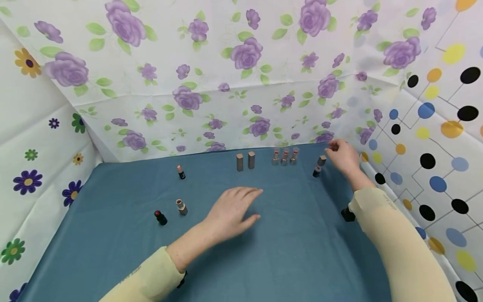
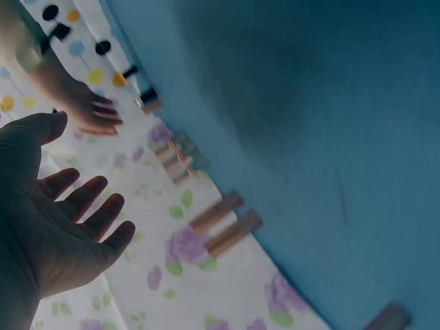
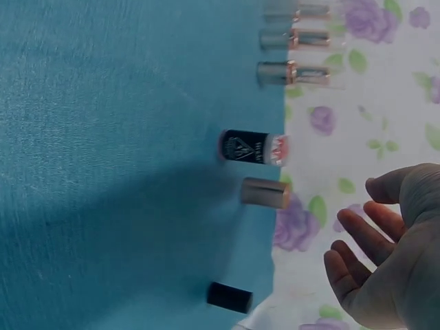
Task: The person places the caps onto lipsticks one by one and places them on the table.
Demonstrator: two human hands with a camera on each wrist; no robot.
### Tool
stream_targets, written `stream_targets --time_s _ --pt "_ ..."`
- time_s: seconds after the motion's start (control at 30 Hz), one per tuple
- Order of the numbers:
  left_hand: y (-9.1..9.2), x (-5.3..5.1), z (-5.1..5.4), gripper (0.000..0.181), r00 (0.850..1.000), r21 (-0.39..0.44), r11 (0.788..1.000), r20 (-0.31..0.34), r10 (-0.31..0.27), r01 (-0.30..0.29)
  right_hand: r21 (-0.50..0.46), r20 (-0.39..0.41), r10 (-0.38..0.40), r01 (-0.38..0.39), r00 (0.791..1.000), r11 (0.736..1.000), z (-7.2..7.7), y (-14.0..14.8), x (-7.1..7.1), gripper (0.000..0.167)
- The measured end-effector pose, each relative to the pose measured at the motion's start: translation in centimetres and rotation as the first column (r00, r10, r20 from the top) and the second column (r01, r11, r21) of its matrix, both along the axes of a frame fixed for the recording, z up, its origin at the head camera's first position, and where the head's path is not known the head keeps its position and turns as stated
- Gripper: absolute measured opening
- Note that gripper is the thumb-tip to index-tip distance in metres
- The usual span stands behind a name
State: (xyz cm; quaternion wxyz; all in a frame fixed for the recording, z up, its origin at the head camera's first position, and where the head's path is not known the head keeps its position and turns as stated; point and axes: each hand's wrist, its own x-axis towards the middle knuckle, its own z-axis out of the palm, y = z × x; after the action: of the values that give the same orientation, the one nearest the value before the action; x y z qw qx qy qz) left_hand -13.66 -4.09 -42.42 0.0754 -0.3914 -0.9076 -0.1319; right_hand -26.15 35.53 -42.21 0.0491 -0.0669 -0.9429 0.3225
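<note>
My left hand (image 1: 234,212) hovers over the middle of the cloth, fingers extended and nothing in it. At the far right, my right hand (image 1: 342,156) is raised beside a small grey-brown cap (image 1: 321,160); its fingers are loosely bent and empty in the right wrist view. Next to that cap stands a short black tube (image 3: 244,146) with white lettering and a pinkish top. A black cap (image 3: 229,297) lies nearer the right forearm. Left of my left hand stand an uncapped grey lipstick (image 1: 182,207), a red lipstick (image 1: 160,217) in a black tube and a pinkish lipstick (image 1: 181,172).
Two brown rectangular tubes (image 1: 245,161) stand along the back edge. Several steps right of them, three clear-capped lipsticks (image 1: 284,157) stand in a row. Floral sheeting (image 1: 222,96) rises behind the blue cloth (image 1: 286,251), and a dotted sheet (image 1: 434,167) borders the right side.
</note>
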Motion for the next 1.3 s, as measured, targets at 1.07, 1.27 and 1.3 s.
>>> stream_targets --time_s 1.07,1.27,1.3 --pt "0.2 4.2 -4.5 0.062 0.987 -0.004 1.000 0.164 -0.002 0.003 0.075 0.166 -0.064 0.052 0.984 0.996 -5.1 0.3 -2.5 0.051" --pt "0.0 4.2 -4.7 0.062 0.984 -0.009 1.000 0.179 0.003 -0.001 0.092 0.161 -0.075 0.060 0.984 0.994 -5.4 0.3 -2.7 0.043" --pt "0.0 4.2 -4.7 0.062 0.983 -0.007 1.000 0.181 0.002 -0.001 0.091 0.162 -0.077 0.063 0.984 0.994 -5.4 0.3 -2.8 0.042"
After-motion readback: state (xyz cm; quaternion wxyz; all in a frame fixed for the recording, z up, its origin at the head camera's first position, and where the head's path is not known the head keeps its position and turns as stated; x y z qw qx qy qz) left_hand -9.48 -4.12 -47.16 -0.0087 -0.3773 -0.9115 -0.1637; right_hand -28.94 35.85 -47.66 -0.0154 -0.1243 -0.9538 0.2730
